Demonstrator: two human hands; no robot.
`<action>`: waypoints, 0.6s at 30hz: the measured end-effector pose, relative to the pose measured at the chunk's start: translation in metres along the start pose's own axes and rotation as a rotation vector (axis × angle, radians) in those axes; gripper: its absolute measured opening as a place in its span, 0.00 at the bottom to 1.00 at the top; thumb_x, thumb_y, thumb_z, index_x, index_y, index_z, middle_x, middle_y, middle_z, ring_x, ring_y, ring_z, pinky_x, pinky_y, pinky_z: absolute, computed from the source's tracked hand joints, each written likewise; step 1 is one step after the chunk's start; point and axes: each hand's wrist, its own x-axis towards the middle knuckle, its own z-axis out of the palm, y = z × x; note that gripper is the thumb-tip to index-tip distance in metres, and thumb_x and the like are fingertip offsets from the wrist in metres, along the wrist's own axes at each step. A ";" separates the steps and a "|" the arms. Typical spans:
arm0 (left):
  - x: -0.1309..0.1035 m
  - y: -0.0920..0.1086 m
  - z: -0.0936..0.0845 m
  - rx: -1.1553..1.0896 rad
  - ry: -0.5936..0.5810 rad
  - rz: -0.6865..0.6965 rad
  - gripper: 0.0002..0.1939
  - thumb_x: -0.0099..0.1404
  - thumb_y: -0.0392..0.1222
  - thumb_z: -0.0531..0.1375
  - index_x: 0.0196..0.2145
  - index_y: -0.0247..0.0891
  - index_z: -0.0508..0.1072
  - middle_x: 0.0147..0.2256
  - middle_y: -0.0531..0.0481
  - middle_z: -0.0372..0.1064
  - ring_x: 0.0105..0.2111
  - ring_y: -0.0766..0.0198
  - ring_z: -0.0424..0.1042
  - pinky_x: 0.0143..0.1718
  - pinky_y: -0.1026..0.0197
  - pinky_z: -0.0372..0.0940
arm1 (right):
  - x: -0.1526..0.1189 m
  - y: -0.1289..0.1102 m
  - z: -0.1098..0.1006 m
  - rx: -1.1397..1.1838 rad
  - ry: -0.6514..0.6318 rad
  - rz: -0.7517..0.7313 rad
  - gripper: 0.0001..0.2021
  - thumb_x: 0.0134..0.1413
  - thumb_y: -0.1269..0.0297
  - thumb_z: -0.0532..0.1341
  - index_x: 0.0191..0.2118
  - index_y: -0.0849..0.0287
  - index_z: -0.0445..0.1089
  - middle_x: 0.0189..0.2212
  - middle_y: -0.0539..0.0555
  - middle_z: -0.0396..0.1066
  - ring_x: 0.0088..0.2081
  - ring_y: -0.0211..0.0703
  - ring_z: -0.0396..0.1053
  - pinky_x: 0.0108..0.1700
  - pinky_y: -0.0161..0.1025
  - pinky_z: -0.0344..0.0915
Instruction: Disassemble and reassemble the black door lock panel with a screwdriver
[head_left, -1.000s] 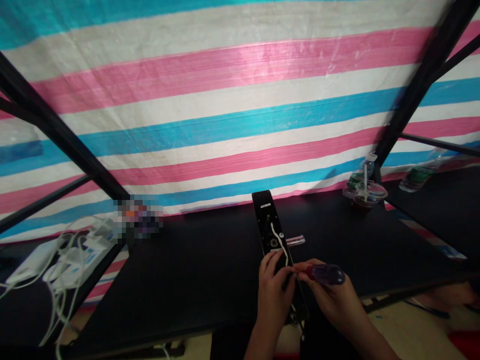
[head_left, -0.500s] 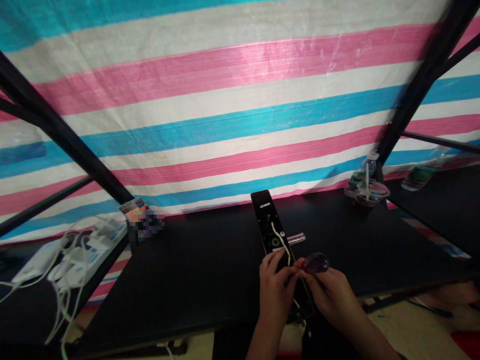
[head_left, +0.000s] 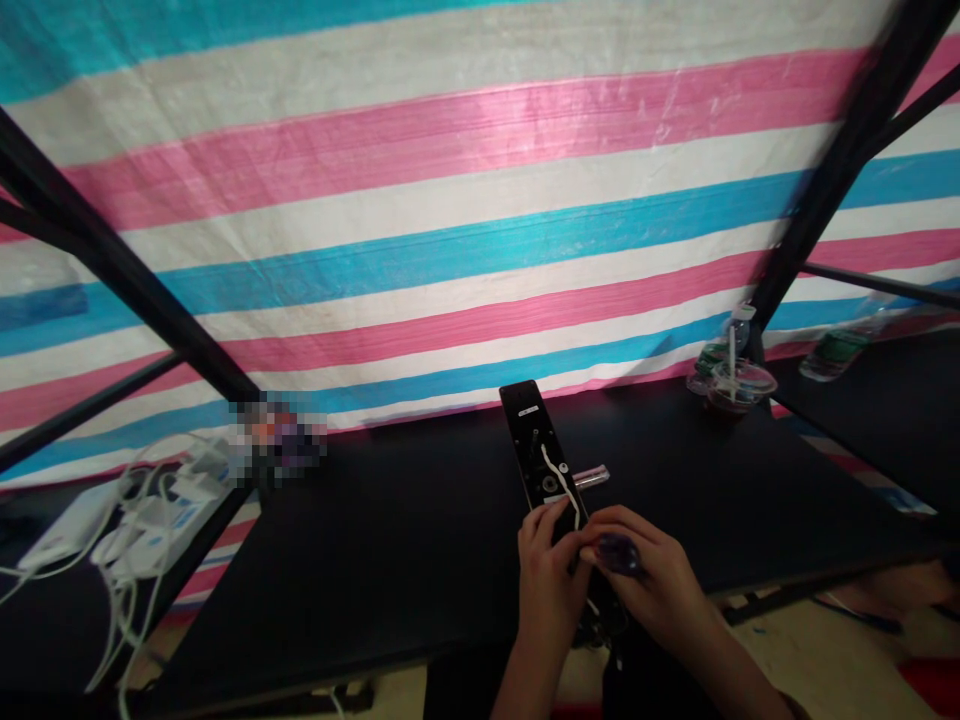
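A long black panel [head_left: 531, 425] with a white cable [head_left: 556, 466] along it lies near the front edge of the black table [head_left: 390, 540], its lower part under my hands. On the panel's lower half rests my left hand [head_left: 551, 560], fingers bent and thumb and fingertips pressed together; what they pinch is too small to make out. My right hand [head_left: 652, 565] is closed around a dark purple, rounded handle [head_left: 619, 553], and its fingertips meet those of my left hand. A handle-like piece with a clear, pinkish covering [head_left: 592, 477] sticks out to the panel's right.
At the back right stand a lidded cup with a straw [head_left: 739, 388] and a plastic bottle [head_left: 739, 335]; another bottle [head_left: 832, 352] lies beyond the frame post. White power strips and cables [head_left: 161, 525] are at the left. A striped sheet [head_left: 480, 250] hangs behind.
My right hand has shifted slightly and regripped, its fingers now reaching over the purple handle, which has turned and moved a little left and down. My left hand has barely moved.
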 end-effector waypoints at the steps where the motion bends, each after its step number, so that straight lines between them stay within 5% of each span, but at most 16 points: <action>1: 0.000 0.000 0.000 -0.007 0.002 -0.005 0.14 0.60 0.30 0.65 0.40 0.47 0.81 0.54 0.46 0.73 0.53 0.50 0.69 0.52 0.43 0.71 | 0.002 -0.001 0.001 0.005 0.033 -0.009 0.06 0.63 0.66 0.60 0.37 0.56 0.76 0.35 0.55 0.76 0.35 0.42 0.76 0.37 0.33 0.74; 5: 0.000 0.001 -0.001 0.004 0.004 0.012 0.15 0.60 0.31 0.66 0.42 0.48 0.81 0.54 0.46 0.73 0.53 0.49 0.69 0.51 0.42 0.71 | 0.001 0.001 0.003 -0.002 0.132 -0.014 0.07 0.63 0.67 0.61 0.35 0.56 0.77 0.31 0.54 0.76 0.32 0.42 0.76 0.35 0.32 0.75; 12: 0.004 -0.001 -0.003 0.015 0.000 0.037 0.12 0.61 0.34 0.67 0.40 0.50 0.81 0.54 0.48 0.72 0.54 0.51 0.68 0.54 0.42 0.69 | -0.003 0.008 -0.003 -0.020 0.042 -0.033 0.12 0.66 0.72 0.55 0.42 0.55 0.75 0.36 0.56 0.77 0.39 0.43 0.77 0.40 0.33 0.75; 18: 0.004 -0.009 -0.004 0.034 -0.069 0.046 0.10 0.62 0.35 0.67 0.40 0.48 0.81 0.56 0.47 0.70 0.56 0.51 0.65 0.56 0.41 0.66 | -0.007 0.016 -0.005 -0.039 0.135 0.021 0.11 0.66 0.73 0.54 0.45 0.56 0.72 0.37 0.55 0.77 0.36 0.40 0.76 0.42 0.34 0.73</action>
